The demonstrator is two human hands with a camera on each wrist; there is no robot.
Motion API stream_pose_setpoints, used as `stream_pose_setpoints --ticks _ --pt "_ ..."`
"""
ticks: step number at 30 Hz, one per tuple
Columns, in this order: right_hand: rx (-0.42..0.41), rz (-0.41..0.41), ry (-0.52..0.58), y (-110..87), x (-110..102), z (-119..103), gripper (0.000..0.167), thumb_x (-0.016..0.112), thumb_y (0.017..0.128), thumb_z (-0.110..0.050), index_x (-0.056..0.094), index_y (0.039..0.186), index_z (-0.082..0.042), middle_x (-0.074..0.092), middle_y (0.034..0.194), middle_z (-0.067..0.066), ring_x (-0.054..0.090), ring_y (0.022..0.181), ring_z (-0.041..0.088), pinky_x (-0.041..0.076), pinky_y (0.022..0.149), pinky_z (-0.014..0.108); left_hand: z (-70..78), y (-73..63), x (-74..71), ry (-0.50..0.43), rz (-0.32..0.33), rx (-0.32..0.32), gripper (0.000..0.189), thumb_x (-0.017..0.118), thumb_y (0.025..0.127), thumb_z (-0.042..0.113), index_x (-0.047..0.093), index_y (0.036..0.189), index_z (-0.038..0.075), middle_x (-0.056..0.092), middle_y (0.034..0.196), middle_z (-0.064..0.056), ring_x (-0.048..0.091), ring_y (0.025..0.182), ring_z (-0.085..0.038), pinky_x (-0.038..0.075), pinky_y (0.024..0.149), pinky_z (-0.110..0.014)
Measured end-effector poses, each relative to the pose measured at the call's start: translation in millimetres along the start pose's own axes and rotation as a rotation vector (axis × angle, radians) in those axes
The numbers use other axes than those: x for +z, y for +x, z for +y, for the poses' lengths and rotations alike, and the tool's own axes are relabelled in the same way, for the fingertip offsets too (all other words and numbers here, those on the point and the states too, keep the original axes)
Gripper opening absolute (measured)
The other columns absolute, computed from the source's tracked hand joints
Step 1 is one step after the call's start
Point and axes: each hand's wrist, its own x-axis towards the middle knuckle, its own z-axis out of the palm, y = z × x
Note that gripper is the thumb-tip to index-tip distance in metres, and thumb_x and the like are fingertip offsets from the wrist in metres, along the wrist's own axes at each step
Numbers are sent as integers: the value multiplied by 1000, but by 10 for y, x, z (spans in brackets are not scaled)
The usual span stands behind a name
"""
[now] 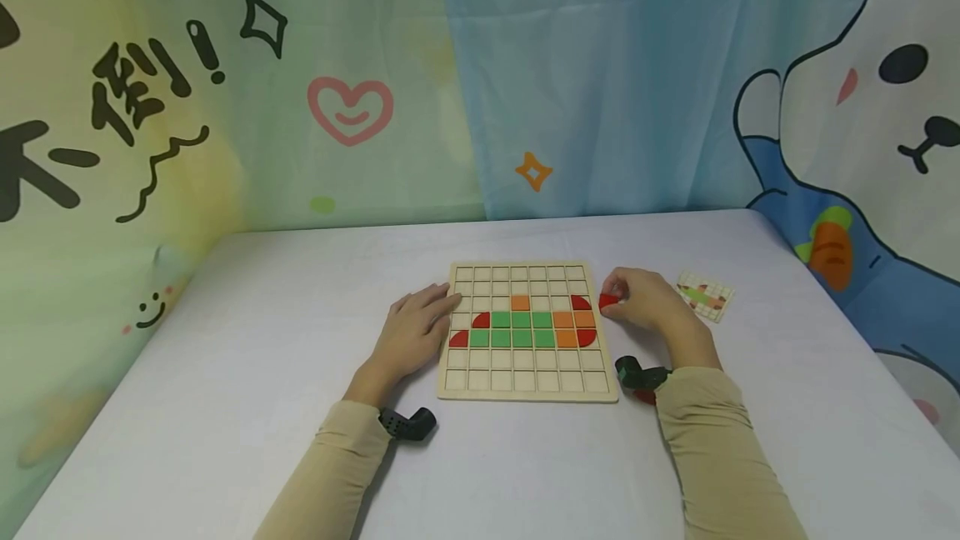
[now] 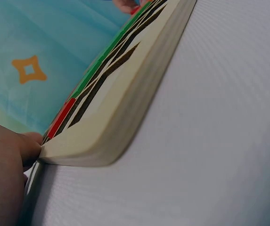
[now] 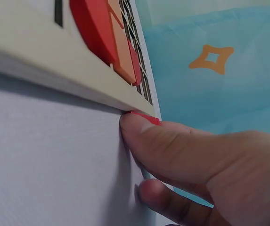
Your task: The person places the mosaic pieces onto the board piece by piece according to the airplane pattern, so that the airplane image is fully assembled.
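A wooden grid board lies on the white table, with green squares in two rows across its middle. Orange squares and red quarter-round pieces sit in cells near its right side, and two red pieces at its left. My left hand rests along the board's left edge, fingers extended, the thumb touching the rim in the left wrist view. Just beside the right edge, my right hand pinches a small red piece between thumb and finger; most of it is hidden in the right wrist view.
A small patterned card lies right of the right hand, showing a coloured grid. Under the right wrist camera, a red piece partly shows on the table. Behind the table hangs a printed curtain.
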Motion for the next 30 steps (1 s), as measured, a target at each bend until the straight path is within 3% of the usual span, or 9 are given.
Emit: stream_pose_setpoints --ticks 11,19,30 --pt "-19 34 -6 3 -8 -4 21 73 83 -19 60 98 -11 58 92 9 50 81 23 40 68 33 -5 -3 -1 -2 -1 2 41 41 99 30 50 139 23 43 149 0 33 141 -20 24 115 -49" --pt "-41 75 15 8 -2 -33 9 68 86 -13 65 94 -9 65 94 10 55 84 24 45 72 35 -7 2 10 0 -1 -3 41 41 99 30 50 139 24 42 149 1 32 142 -20 24 115 -48" --pt "-81 23 1 -4 -44 -45 23 64 91 -24 71 106 -8 69 108 13 61 102 30 50 85 44 -12 -3 13 2 -4 -7 42 41 99 30 49 140 23 41 150 0 32 142 -20 23 116 -48"
